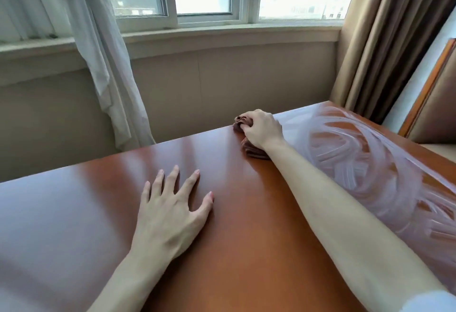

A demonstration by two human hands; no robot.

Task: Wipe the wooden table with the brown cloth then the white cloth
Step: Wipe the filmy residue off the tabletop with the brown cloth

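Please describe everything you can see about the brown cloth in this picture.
The brown cloth is a dark reddish-brown fabric, soft-looking and bunched into folds. It lies on the wooden table, close to the far edge. The right hand covers most of it, with fingers curled round the bunched part, so only the front tip and a folded part near the wrist show. To its right the table carries whitish smeared streaks. Its full size and shape are hidden.

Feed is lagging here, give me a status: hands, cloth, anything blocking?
Right hand grips brown cloth at the wooden table's far edge. Left hand flat on the table. White cloth not in view. Nothing blocking.
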